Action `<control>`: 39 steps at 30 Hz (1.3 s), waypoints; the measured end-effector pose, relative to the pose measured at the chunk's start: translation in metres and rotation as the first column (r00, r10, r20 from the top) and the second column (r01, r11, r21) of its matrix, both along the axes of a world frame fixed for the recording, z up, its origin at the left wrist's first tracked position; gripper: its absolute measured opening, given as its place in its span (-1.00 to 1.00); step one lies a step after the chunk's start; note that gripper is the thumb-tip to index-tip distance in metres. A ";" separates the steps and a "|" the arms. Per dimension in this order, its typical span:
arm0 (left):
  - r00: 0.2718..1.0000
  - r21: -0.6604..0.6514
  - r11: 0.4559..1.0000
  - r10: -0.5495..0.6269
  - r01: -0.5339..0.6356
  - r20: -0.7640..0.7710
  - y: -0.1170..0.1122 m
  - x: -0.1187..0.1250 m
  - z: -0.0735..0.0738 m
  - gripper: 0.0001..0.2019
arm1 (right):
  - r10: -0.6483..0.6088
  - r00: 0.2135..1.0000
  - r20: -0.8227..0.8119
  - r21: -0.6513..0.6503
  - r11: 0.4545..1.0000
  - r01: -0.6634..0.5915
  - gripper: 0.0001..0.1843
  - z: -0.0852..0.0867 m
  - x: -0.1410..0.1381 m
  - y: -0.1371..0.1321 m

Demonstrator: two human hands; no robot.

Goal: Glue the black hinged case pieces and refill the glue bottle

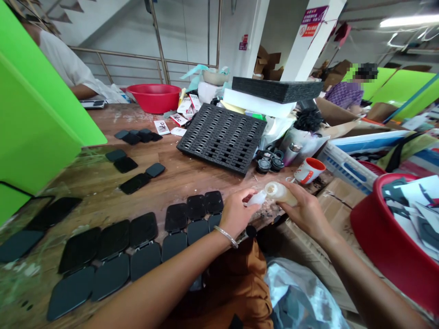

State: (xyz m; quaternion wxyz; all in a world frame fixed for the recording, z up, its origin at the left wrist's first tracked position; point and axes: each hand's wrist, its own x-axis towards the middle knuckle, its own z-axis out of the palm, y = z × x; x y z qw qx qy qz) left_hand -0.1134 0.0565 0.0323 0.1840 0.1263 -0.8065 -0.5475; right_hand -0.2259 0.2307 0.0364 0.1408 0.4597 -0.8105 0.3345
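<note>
We have a small bottle [281, 192] in our right hand [305, 211], just off the near edge of the table [171, 176] and in front of the mug [308, 170]. The right fingers wrap round its body, closed on it. Our left hand [236, 212] pinches a whitish cap [257, 198] between thumb and fingertips, right at the bottle's mouth; whether cap and mouth touch we cannot tell.

To do this well, we judge that the bottle should stay level with its mouth tipped slightly up, since it looks open and anything inside could run out over the table edge. We should keep the right grip firm but not squeezing, as the body looks soft. The left pinch should turn or pull the cap straight along the neck, not sideways.

The bottle is pale, translucent, yellowish-cream, roughly cylindrical, lying nearly on its side with a round open mouth facing the left hand. Its contents cannot be made out.

Left of the mug on the table lie rows of black cases [144, 246], opened flat, and behind the mug a black slotted tray [222, 137].
</note>
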 end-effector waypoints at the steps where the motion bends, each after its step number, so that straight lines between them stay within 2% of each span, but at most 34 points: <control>1: 1.000 0.001 1.000 0.003 -0.003 0.000 0.000 -0.001 0.000 -0.67 | -0.001 1.000 -0.007 -0.001 1.000 0.001 -0.54 0.000 -0.001 0.000; 9: 1.000 0.011 1.000 -0.009 0.009 -0.011 0.001 -0.004 0.003 -0.66 | 0.023 0.997 -0.071 -0.014 1.000 -0.024 -0.50 0.005 -0.004 0.004; 22: 0.999 0.047 0.999 -0.017 0.020 -0.049 0.002 -0.011 -0.008 -0.64 | 0.024 0.992 -0.121 0.000 1.000 -0.024 -0.49 0.010 -0.009 0.005; 39: 0.997 0.114 0.992 -0.052 0.058 -0.058 0.005 -0.015 0.000 -0.64 | -0.003 0.982 -0.191 0.013 1.000 0.005 -0.50 0.020 -0.010 0.007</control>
